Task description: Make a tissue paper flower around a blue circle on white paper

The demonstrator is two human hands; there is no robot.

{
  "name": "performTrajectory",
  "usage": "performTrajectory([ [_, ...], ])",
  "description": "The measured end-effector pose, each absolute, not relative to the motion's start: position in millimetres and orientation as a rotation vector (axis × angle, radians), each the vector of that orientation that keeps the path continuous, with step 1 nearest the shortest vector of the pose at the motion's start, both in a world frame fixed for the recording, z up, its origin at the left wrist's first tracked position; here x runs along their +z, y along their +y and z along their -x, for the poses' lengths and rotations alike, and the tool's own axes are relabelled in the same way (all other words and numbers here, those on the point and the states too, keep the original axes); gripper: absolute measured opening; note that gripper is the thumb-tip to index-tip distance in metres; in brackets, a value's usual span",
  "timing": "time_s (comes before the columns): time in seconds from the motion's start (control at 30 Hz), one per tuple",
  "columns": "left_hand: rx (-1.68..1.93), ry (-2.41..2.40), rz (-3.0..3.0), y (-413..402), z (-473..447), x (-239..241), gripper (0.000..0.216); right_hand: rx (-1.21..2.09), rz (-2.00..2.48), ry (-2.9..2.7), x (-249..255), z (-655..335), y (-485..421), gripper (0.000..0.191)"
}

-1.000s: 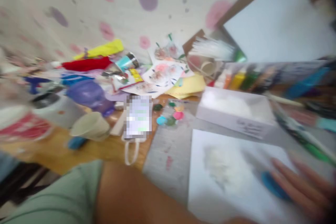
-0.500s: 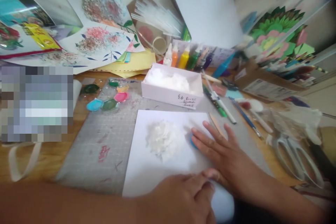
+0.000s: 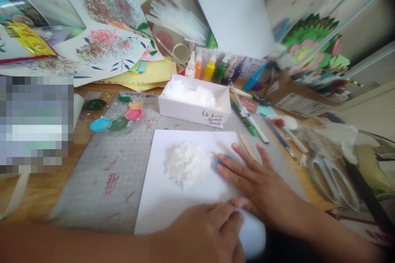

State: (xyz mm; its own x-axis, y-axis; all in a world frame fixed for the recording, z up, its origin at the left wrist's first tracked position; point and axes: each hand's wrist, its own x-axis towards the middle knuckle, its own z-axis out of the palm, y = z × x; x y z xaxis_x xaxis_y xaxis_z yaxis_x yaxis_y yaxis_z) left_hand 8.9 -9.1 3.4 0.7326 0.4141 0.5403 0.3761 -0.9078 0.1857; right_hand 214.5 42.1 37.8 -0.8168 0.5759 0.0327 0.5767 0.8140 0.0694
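Note:
A sheet of white paper (image 3: 151,209) lies on the grey cutting mat (image 3: 89,189). Near its upper middle sits a ruffled white mound (image 3: 187,162), which looks like torn tissue or cotton. My right hand (image 3: 259,181) rests on the paper's right side, fingers spread, with a small round blue object (image 3: 222,161) partly under the fingertips. At the front, my left hand (image 3: 210,228) is curled closed beside my right thumb. What its fingers grip is hidden. A smooth, rounded white shape (image 3: 254,234) shows just right of it.
Behind the paper stands a white box (image 3: 191,111) with fluffy white material inside. Paint dishes (image 3: 134,114) are at the left. Several paint bottles (image 3: 210,68) line the back. Pens (image 3: 251,121), a paintbrush (image 3: 282,139) and scissors (image 3: 333,183) lie at the right.
The whole scene has shifted slightly left in view as the camera turned. Both hands keep nearly the same place on the paper, and more of the blue object shows.

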Motion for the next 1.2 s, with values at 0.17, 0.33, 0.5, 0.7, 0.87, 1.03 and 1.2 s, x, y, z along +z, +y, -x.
performTrajectory([
  [0.17, 0.971, 0.648, -2.836, -7.5, -9.1, 4.0, 0.026, -0.005, 0.999, -2.964, 42.1, -223.8, 39.4, 0.069],
  [0.33, 0.96, 0.624, -2.86, -7.9, -8.4, 5.3, 0.018, -0.042, 1.069, -3.029, 40.3, -229.8, 36.2, 0.072],
  [0.5, 0.89, 0.584, -2.894, -7.4, -3.8, 8.3, 0.019, -0.049, 1.119, -2.969, 38.3, -234.6, 35.9, 0.072],
  [0.7, 0.845, 0.588, -2.919, -6.3, -3.2, 13.7, 0.019, -0.246, 1.071, -2.978, 33.2, -236.1, 35.9, 0.074],
  [0.87, 0.84, 0.565, -2.924, -6.7, -3.7, 15.7, 0.022, -0.28, 1.027, -2.971, 34.2, -233.5, 34.2, 0.068],
  [1.03, 0.852, 0.586, -2.924, -5.6, -2.9, 14.3, 0.027, -0.274, 1.045, -2.914, 35.9, -234.0, 36.6, 0.061],
  [1.2, 0.879, 0.576, -2.916, -4.8, -3.8, 13.4, 0.029, -0.113, 1.142, -2.93, 35.6, -235.3, 40.0, 0.062],
])
